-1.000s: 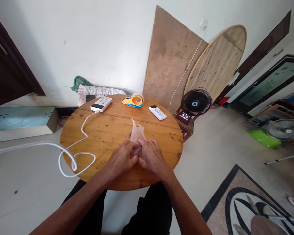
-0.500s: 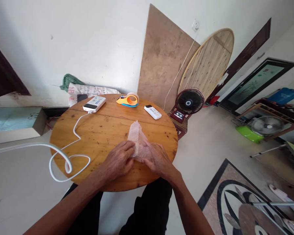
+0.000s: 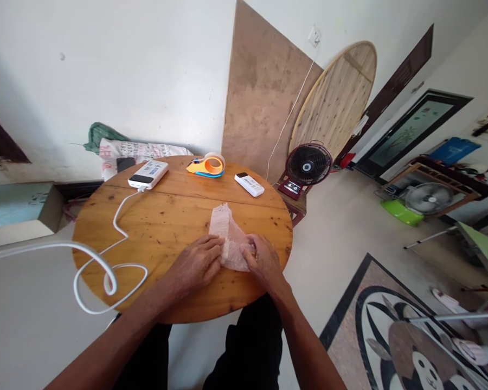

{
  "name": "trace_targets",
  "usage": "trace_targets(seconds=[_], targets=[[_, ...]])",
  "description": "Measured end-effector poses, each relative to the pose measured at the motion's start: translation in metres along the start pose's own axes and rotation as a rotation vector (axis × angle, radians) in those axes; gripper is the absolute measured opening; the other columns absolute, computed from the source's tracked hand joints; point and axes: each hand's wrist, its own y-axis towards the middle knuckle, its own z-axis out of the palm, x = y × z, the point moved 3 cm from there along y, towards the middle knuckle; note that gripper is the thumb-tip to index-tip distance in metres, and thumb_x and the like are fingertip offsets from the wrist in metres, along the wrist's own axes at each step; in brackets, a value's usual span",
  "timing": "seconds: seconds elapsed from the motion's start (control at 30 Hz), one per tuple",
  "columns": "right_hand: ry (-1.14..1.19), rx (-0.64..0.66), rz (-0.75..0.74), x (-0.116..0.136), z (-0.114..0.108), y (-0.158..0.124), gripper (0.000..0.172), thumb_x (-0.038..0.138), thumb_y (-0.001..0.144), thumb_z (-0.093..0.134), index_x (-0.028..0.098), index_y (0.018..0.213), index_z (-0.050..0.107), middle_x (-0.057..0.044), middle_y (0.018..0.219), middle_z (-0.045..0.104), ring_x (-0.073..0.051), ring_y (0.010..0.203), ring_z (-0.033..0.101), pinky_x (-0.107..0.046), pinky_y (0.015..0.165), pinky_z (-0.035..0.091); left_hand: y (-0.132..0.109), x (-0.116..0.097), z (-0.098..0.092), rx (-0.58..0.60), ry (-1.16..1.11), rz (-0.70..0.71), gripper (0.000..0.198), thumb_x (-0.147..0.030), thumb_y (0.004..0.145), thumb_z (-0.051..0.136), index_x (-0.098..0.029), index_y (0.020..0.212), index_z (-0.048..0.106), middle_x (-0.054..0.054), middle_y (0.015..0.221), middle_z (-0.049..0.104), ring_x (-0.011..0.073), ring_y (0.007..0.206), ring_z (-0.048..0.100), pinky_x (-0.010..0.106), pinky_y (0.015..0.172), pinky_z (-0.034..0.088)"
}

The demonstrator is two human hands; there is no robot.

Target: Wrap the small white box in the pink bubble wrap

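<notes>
A piece of pinkish, translucent bubble wrap lies folded on the round wooden table, a narrow flap of it pointing away from me. My left hand rests at its left edge, fingers curled and pressed onto the wrap. On the other side my right hand grips the right part, thumb on top and fingers bent around the edge. Whether anything lies inside the folds, I cannot tell. Beyond the wrap sit a white power bank and an orange and blue tape dispenser.
At the table's left stands a larger white power bank, plugged into a looping white cable that hangs off the left edge. A fan stands on a stool beyond the right side. Boards lean on the wall.
My right hand has shifted its hold, its fingers now curled more at the wrap's right edge, and more of the wrap's near part shows. The camera view has turned slightly right.
</notes>
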Motion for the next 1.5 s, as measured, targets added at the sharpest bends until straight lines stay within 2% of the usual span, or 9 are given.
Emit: trace_targets(seconds=[0.13, 0.27, 0.37, 0.47, 0.57, 0.77, 1.1, 1.3, 1.5], targets=[[0.053, -0.034, 0.144, -0.007, -0.002, -0.011, 0.026, 0.036, 0.084, 0.057, 0.017, 0.103, 0.057, -0.006, 0.098, 0.062, -0.019, 0.084, 0.058, -0.030, 0.074, 0.044, -0.002, 0.003, 0.005, -0.045, -0.003, 0.026, 0.014, -0.011, 0.084, 0.047, -0.015, 0.084, 0.060, 0.009, 0.110, 0.064, 0.0215, 0.109, 0.055, 0.038, 0.095, 0.048], [0.107, 0.040, 0.269, -0.008, -0.004, -0.017, 0.041, 0.039, 0.083, 0.059, 0.016, 0.116, 0.051, -0.003, 0.085, 0.065, -0.018, 0.071, 0.060, -0.030, 0.070, 0.043, -0.002, 0.003, 0.004, -0.050, 0.005, 0.026, 0.014, -0.009, 0.082, 0.049, -0.015, 0.089, 0.060, 0.009, 0.108, 0.064, 0.0218, 0.107, 0.055, 0.038, 0.093, 0.048], [0.077, 0.080, 0.287, -0.003, 0.000, -0.014, 0.050, 0.038, 0.083, 0.058, 0.015, 0.126, 0.047, -0.002, 0.078, 0.065, -0.020, 0.071, 0.060, -0.029, 0.068, 0.042, -0.003, 0.003, 0.005, -0.066, 0.017, 0.044, 0.023, -0.007, 0.079, 0.050, -0.016, 0.098, 0.059, 0.008, 0.111, 0.063, 0.0220, 0.108, 0.054, 0.038, 0.095, 0.047], [0.053, 0.068, 0.291, 0.004, 0.006, -0.010, 0.052, 0.036, 0.084, 0.056, 0.015, 0.130, 0.045, -0.007, 0.091, 0.066, -0.021, 0.076, 0.060, -0.030, 0.070, 0.043, -0.005, 0.004, 0.008, -0.079, 0.047, 0.069, 0.028, -0.007, 0.080, 0.051, -0.018, 0.105, 0.059, 0.008, 0.115, 0.062, 0.0226, 0.109, 0.054, 0.038, 0.095, 0.047], [0.063, 0.054, 0.285, 0.009, 0.013, -0.006, 0.050, 0.032, 0.084, 0.053, 0.015, 0.130, 0.045, -0.009, 0.101, 0.065, -0.022, 0.080, 0.061, -0.032, 0.074, 0.043, -0.005, 0.004, 0.008, -0.080, 0.068, 0.087, 0.028, -0.007, 0.081, 0.050, -0.019, 0.103, 0.061, 0.008, 0.116, 0.061, 0.0231, 0.108, 0.054, 0.039, 0.095, 0.047], [0.113, -0.050, 0.260, 0.013, 0.022, 0.002, 0.047, 0.023, 0.079, 0.052, 0.017, 0.125, 0.048, -0.007, 0.095, 0.066, -0.021, 0.079, 0.060, -0.030, 0.074, 0.045, -0.002, 0.001, 0.003, -0.056, 0.084, 0.096, 0.024, -0.008, 0.080, 0.050, -0.019, 0.097, 0.064, 0.009, 0.112, 0.063, 0.0242, 0.105, 0.055, 0.040, 0.090, 0.047], [0.894, -0.027, 0.339, 0.024, 0.041, 0.017, 0.045, 0.028, 0.076, 0.051, 0.016, 0.118, 0.043, -0.004, 0.083, 0.065, -0.015, 0.064, 0.061, -0.024, 0.057, 0.049, 0.005, -0.005, -0.002, -0.015, 0.146, 0.085, 0.021, -0.012, 0.080, 0.053, -0.020, 0.095, 0.065, 0.007, 0.098, 0.066, 0.0253, 0.096, 0.052, 0.042, 0.082, 0.042], [0.669, -0.064, 0.260, 0.031, 0.036, 0.024, 0.049, 0.026, 0.075, 0.055, 0.015, 0.122, 0.050, 0.004, 0.065, 0.055, -0.013, 0.057, 0.052, -0.021, 0.051, 0.041, 0.003, -0.002, 0.000, -0.036, 0.053, 0.087, 0.025, -0.009, 0.081, 0.050, -0.018, 0.099, 0.065, 0.006, 0.101, 0.065, 0.0227, 0.095, 0.051, 0.040, 0.087, 0.044], [0.510, -0.050, 0.206, 0.036, 0.026, 0.026, 0.051, 0.024, 0.076, 0.054, 0.014, 0.126, 0.050, 0.001, 0.069, 0.061, -0.015, 0.062, 0.057, -0.025, 0.060, 0.044, -0.002, -0.001, 0.003, -0.120, 0.025, 0.076, 0.031, -0.009, 0.081, 0.047, -0.019, 0.105, 0.063, 0.009, 0.106, 0.060, 0.0212, 0.093, 0.052, 0.037, 0.082, 0.048]])
